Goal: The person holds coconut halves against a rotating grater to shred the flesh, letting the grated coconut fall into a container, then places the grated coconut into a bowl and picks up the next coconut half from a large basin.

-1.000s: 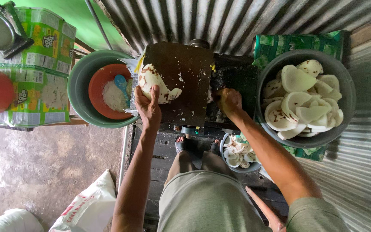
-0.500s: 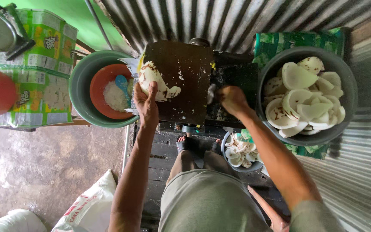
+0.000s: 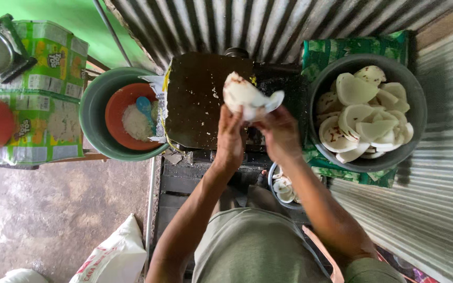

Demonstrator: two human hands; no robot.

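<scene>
Both my hands hold one large white coconut piece (image 3: 243,94) over the middle of a dark metal machine top (image 3: 197,99). My left hand (image 3: 230,137) grips the piece from below on its left side. My right hand (image 3: 279,133) holds its lower right part, fingers closed on the thin white edge. To the right stands a big dark bowl (image 3: 412,89) filled with several white coconut pieces (image 3: 365,112).
A green basin (image 3: 91,112) at the left holds an orange bowl (image 3: 117,107) with white gratings and a blue spoon (image 3: 145,107). A small bowl of shell bits (image 3: 284,186) sits near my knees. Corrugated metal sheet (image 3: 436,199) runs along the right; green packages (image 3: 43,89) lie far left.
My left hand carried the coconut piece from the machine's left part towards the middle. My right hand left the machine's right side and took hold of the piece too.
</scene>
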